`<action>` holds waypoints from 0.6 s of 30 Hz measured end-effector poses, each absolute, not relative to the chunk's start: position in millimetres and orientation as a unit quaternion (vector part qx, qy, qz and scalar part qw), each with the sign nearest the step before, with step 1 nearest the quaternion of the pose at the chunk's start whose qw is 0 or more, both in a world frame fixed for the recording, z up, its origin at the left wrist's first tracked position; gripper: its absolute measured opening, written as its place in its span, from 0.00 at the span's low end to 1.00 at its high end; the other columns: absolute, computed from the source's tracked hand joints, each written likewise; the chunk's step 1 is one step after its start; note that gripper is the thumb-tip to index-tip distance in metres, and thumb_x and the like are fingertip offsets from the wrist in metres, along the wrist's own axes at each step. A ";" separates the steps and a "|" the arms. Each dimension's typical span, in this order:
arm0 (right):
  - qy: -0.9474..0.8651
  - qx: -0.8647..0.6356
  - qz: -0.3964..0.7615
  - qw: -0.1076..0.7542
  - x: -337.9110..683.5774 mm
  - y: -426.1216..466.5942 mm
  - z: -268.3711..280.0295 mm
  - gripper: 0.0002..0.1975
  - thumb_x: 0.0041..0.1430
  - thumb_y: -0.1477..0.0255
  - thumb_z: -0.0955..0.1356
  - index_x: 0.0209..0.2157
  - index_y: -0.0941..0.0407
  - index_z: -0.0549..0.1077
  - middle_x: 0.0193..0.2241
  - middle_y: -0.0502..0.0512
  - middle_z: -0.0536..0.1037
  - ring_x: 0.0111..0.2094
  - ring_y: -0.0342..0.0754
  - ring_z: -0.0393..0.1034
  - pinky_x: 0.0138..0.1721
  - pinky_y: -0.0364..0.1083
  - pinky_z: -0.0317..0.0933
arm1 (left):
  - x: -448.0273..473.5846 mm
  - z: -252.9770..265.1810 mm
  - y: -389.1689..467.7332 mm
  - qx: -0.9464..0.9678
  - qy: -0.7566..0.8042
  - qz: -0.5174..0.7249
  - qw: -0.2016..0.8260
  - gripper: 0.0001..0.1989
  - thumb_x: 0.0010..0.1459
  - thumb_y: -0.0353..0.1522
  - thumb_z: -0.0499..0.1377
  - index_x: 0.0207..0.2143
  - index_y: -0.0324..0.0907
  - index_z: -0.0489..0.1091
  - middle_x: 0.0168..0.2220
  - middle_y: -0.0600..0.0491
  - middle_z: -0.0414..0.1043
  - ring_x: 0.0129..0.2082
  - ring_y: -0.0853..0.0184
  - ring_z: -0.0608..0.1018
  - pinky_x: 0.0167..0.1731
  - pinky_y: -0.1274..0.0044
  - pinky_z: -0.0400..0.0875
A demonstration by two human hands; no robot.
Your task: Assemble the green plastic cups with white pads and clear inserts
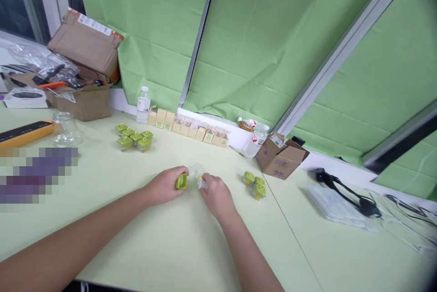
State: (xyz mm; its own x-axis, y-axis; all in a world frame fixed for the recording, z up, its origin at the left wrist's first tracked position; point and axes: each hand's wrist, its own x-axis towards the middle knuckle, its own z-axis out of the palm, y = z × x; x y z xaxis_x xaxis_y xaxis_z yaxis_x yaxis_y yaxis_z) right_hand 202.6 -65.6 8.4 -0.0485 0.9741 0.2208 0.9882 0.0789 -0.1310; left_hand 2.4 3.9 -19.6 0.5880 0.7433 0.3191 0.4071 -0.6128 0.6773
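Observation:
My left hand is closed around a small green lid, its hollow underside turned toward me. Just to the right, my right hand grips a small clear plastic container; a whitish part shows by the fingertips. Lid and container are apart, held above the table. Several small clear containers with green lids stand in a group at the back left. A smaller group of the same lidded containers sits to the right of my right hand.
A row of small cardboard boxes lines the back, beside an upright water bottle. A carton stands back right, near a black headset. At left are a glass jar, an orange-black power strip and a filled cardboard box.

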 end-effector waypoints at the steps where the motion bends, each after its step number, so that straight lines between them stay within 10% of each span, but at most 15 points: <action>1: -0.726 -0.675 -0.028 0.130 202.4 -65.3 7.9 0.14 0.56 0.78 0.66 0.45 0.53 0.69 0.38 0.55 0.76 0.40 0.50 0.69 0.36 0.43 0.56 | 2.4 -19.6 3.9 0.846 0.339 0.302 0.279 0.14 0.51 0.30 0.57 0.42 0.46 0.65 0.35 0.56 0.71 0.32 0.67 0.72 0.32 0.77 0.64; 18: -0.714 -0.680 0.004 0.167 207.0 -61.2 -2.8 0.13 0.55 0.73 0.68 0.45 0.55 0.72 0.41 0.57 0.71 0.40 0.49 0.69 0.43 0.44 0.60 | 2.8 -17.2 3.0 0.848 0.340 0.306 0.270 0.14 0.51 0.30 0.57 0.43 0.46 0.66 0.38 0.56 0.73 0.34 0.66 0.73 0.33 0.77 0.65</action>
